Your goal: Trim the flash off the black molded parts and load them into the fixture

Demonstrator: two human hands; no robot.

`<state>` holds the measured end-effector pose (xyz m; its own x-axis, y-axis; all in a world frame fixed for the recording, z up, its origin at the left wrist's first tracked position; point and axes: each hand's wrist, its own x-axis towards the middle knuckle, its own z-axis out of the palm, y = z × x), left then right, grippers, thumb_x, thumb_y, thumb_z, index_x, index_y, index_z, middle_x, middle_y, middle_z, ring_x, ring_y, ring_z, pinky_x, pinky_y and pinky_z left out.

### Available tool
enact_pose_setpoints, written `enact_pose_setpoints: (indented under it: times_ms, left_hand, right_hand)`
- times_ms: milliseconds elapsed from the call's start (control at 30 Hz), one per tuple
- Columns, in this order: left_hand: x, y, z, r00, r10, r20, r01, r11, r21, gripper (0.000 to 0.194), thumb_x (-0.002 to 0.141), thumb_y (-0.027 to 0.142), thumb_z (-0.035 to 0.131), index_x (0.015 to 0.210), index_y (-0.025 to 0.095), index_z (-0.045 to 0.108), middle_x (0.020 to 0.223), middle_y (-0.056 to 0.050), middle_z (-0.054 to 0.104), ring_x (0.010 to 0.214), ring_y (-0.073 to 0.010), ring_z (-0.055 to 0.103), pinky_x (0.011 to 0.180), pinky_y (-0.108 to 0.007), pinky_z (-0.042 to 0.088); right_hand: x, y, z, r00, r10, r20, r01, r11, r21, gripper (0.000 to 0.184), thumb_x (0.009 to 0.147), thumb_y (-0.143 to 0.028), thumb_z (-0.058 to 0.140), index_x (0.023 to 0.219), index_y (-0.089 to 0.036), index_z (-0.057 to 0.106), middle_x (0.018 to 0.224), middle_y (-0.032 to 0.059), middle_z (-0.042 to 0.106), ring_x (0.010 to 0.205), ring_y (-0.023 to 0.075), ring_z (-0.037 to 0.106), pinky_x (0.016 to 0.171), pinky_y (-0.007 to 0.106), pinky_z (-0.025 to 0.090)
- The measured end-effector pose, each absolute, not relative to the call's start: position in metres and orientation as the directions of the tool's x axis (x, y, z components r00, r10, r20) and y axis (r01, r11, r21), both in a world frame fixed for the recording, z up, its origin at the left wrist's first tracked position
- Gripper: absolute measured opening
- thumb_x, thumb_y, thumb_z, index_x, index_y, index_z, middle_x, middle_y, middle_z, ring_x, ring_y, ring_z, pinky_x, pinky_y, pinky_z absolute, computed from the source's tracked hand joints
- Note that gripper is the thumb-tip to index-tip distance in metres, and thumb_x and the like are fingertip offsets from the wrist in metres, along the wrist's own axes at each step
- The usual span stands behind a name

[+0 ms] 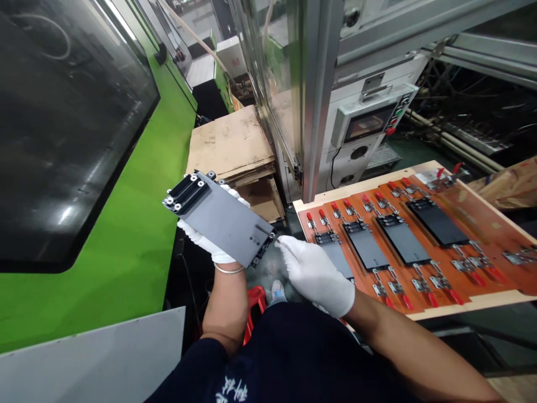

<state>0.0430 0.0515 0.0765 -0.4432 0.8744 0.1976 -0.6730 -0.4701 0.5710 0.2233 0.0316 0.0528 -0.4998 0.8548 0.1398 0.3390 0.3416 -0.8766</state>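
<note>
A grey rectangular panel (229,218) with black end brackets and metal bushings is held tilted in front of me. My left hand (203,239), in a white glove, is wrapped round it from beneath, fingertips showing along the far edge. Also gloved, my right hand (316,275) is closed in a pinch right beside the panel's near right corner. Whatever lies between those fingertips is too small to make out. To the right, an orange fixture board (361,291) carries several similar panels (403,239) held by red-handled toggle clamps (432,296).
A green machine (155,168) with a dark window stands at the left. Stacked cardboard (229,140) lies ahead. A metal frame post (316,101) rises behind the board, near a control panel (369,123). Below me are a red stool (254,305) and a shoe.
</note>
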Motion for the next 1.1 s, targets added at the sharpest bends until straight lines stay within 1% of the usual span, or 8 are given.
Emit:
enact_pose_setpoints:
  times_ms: [133,267,367,467,567,733,933,1100]
  left_hand:
    - [0.043,0.053,0.078,-0.433,0.879,0.201,-0.649,-0.459,0.606,0.068,0.074,0.075,0.065,0.123,0.028,0.064,0.118,-0.008,0.066,0.111,-0.0265,0.06,0.091,-0.038,0.052]
    - [0.044,0.053,0.081,-0.444,0.869,0.221,-0.598,-0.471,0.649,0.072,0.073,0.078,0.064,0.125,0.027,0.062,0.123,-0.009,0.065,0.116,-0.0273,0.056,0.093,-0.038,0.05]
    - [0.045,0.054,0.083,-0.434,0.869,0.24,-0.591,-0.475,0.652,0.073,0.075,0.079,0.062,0.126,0.027,0.061,0.123,-0.008,0.064,0.118,-0.0282,0.053,0.095,-0.04,0.046]
    - [0.045,0.056,0.082,-0.406,0.877,0.257,-0.596,-0.467,0.653,0.073,0.077,0.078,0.06,0.129,0.027,0.058,0.121,-0.008,0.065,0.118,-0.0278,0.053,0.096,-0.04,0.044]
    - [0.042,0.056,0.079,-0.357,0.893,0.276,-0.623,-0.447,0.641,0.074,0.079,0.079,0.057,0.13,0.025,0.057,0.121,-0.009,0.065,0.118,-0.0289,0.053,0.096,-0.04,0.044]
    - [0.039,0.056,0.076,-0.355,0.892,0.28,-0.618,-0.449,0.645,0.079,0.077,0.085,0.049,0.126,0.024,0.059,0.121,-0.011,0.064,0.121,-0.0316,0.052,0.094,-0.042,0.046]
    - [0.043,0.058,0.079,-0.322,0.915,0.243,-0.648,-0.4,0.648,0.084,0.078,0.087,0.046,0.131,0.023,0.057,0.123,-0.012,0.064,0.117,-0.0299,0.055,0.093,-0.041,0.047]
    - [0.043,0.06,0.081,-0.329,0.901,0.282,-0.633,-0.432,0.642,0.081,0.077,0.084,0.052,0.13,0.023,0.058,0.122,-0.012,0.066,0.116,-0.029,0.058,0.092,-0.039,0.05]
  right_hand:
    - [0.225,0.032,0.052,-0.552,0.813,0.185,0.296,0.399,-0.868,0.029,0.096,-0.027,0.043,0.097,-0.022,0.071,0.098,0.01,0.075,0.092,0.0259,0.071,0.082,0.038,0.056]
    - [0.229,0.036,0.057,-0.527,0.822,0.216,0.232,0.384,-0.894,0.033,0.1,-0.028,0.038,0.094,-0.023,0.071,0.095,0.0079,0.075,0.09,0.0234,0.07,0.082,0.036,0.055]
    - [0.23,0.04,0.058,-0.519,0.828,0.213,0.246,0.383,-0.89,0.034,0.101,-0.029,0.037,0.092,-0.022,0.069,0.092,0.0074,0.074,0.086,0.022,0.069,0.079,0.034,0.053]
    - [0.23,0.044,0.056,-0.566,0.792,0.229,0.289,0.451,-0.845,0.028,0.098,-0.025,0.042,0.098,-0.022,0.069,0.098,0.0075,0.074,0.089,0.0218,0.068,0.079,0.032,0.051]
    - [0.235,0.048,0.053,-0.63,0.74,0.237,0.334,0.533,-0.777,0.024,0.093,-0.025,0.048,0.101,-0.023,0.071,0.092,0.0059,0.074,0.085,0.0206,0.067,0.075,0.03,0.048]
    - [0.242,0.053,0.053,-0.648,0.706,0.285,0.281,0.57,-0.772,0.028,0.096,-0.025,0.042,0.098,-0.023,0.07,0.093,0.0049,0.074,0.085,0.0189,0.066,0.074,0.028,0.046]
    - [0.242,0.056,0.056,-0.691,0.684,0.233,0.381,0.619,-0.687,0.022,0.094,-0.024,0.045,0.094,-0.022,0.067,0.084,0.0047,0.071,0.073,0.0181,0.062,0.064,0.028,0.038]
    - [0.241,0.054,0.054,-0.664,0.705,0.248,0.339,0.58,-0.74,0.026,0.099,-0.026,0.041,0.092,-0.02,0.065,0.089,0.0058,0.072,0.077,0.0184,0.065,0.069,0.028,0.042]
